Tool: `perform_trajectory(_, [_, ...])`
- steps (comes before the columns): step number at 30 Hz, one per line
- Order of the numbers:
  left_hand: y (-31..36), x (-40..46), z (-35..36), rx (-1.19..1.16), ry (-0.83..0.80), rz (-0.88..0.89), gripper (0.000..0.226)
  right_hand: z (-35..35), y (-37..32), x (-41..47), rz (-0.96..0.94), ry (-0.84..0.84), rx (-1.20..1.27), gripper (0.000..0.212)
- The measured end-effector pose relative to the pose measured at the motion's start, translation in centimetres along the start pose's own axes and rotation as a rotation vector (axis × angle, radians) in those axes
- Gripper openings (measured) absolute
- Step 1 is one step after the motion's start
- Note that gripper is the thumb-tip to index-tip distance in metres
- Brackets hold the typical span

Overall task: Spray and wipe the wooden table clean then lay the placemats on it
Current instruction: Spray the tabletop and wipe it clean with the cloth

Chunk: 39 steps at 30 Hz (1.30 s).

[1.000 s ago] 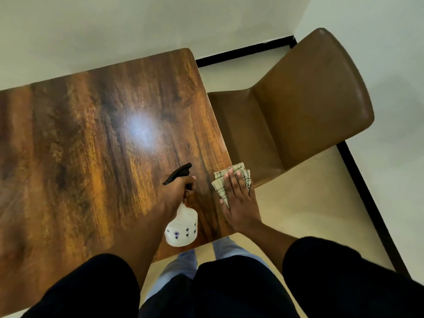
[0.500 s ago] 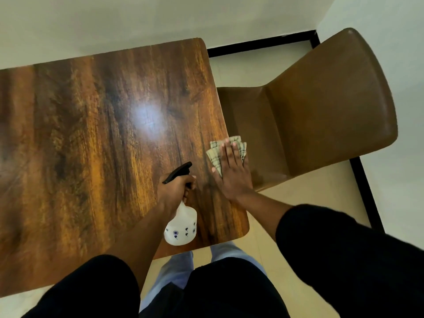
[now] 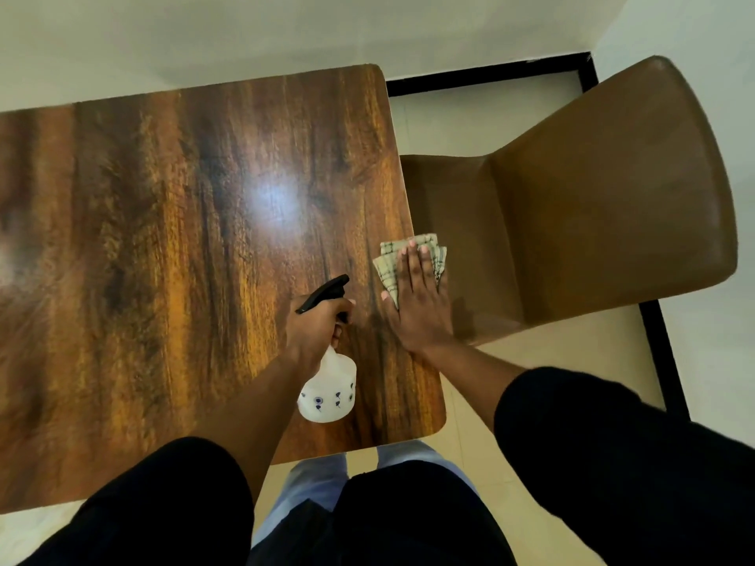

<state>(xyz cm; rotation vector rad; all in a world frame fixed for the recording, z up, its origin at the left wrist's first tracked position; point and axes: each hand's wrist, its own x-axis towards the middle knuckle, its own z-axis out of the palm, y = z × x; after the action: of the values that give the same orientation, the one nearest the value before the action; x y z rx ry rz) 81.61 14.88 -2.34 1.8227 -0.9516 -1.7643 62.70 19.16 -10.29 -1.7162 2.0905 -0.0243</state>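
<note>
The glossy wooden table [image 3: 163, 247] fills the left and middle of the view. My left hand [image 3: 316, 324] grips the neck of a white spray bottle [image 3: 329, 396] with a black trigger head, held just above the table near its front right corner. My right hand [image 3: 421, 300] lies flat with straight fingers on a folded checked cloth [image 3: 386, 268], pressing it onto the table's right edge. No placemats are in view.
A brown padded chair [image 3: 604, 206] stands tight against the table's right side, its seat just beside the cloth. A pale wall runs behind the table. Cream floor tiles with a black border [image 3: 662, 361] lie to the right.
My right hand has slid the cloth along the table's right edge, away from me. My left hand with the bottle has stayed in place.
</note>
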Motion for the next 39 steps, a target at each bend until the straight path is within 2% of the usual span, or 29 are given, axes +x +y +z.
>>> perform_trajectory(5, [-0.6,-0.2,0.6,0.008,-0.002,-0.018,0.027,1.9,0.5,-5.3,0.001,0.049,0.031,0.077])
perform_trajectory(10, [-0.8,-0.3,0.7,-0.003,0.006,-0.041,0.02,2.0,0.6,-5.9,0.005,0.029,0.034,0.077])
perform_trajectory(15, [-0.5,-0.1,0.6,0.02,0.01,-0.021,0.011,-0.7,0.7,-0.3,-0.004,-0.059,0.025,0.078])
perform_trajectory(20, [0.7,0.7,0.6,0.038,0.02,0.004,0.012,-4.4,0.4,8.4,0.021,-0.116,0.048,0.08])
perform_trajectory(24, [1.3,1.3,0.7,0.015,0.01,-0.007,0.01,-5.5,0.4,12.0,0.007,-0.148,0.009,0.081])
perform_trajectory(28, [1.8,1.6,1.0,0.013,0.011,0.01,0.009,-4.4,0.8,9.5,-0.028,-0.094,-0.008,0.079])
perform_trajectory(33, [2.3,1.4,1.3,-0.021,0.022,0.011,0.005,-1.4,0.7,1.6,-0.017,-0.009,0.039,0.077])
perform_trajectory(39, [2.7,3.1,0.7,-0.019,0.037,-0.038,0.016,0.7,0.9,-2.7,0.008,0.026,0.007,0.077])
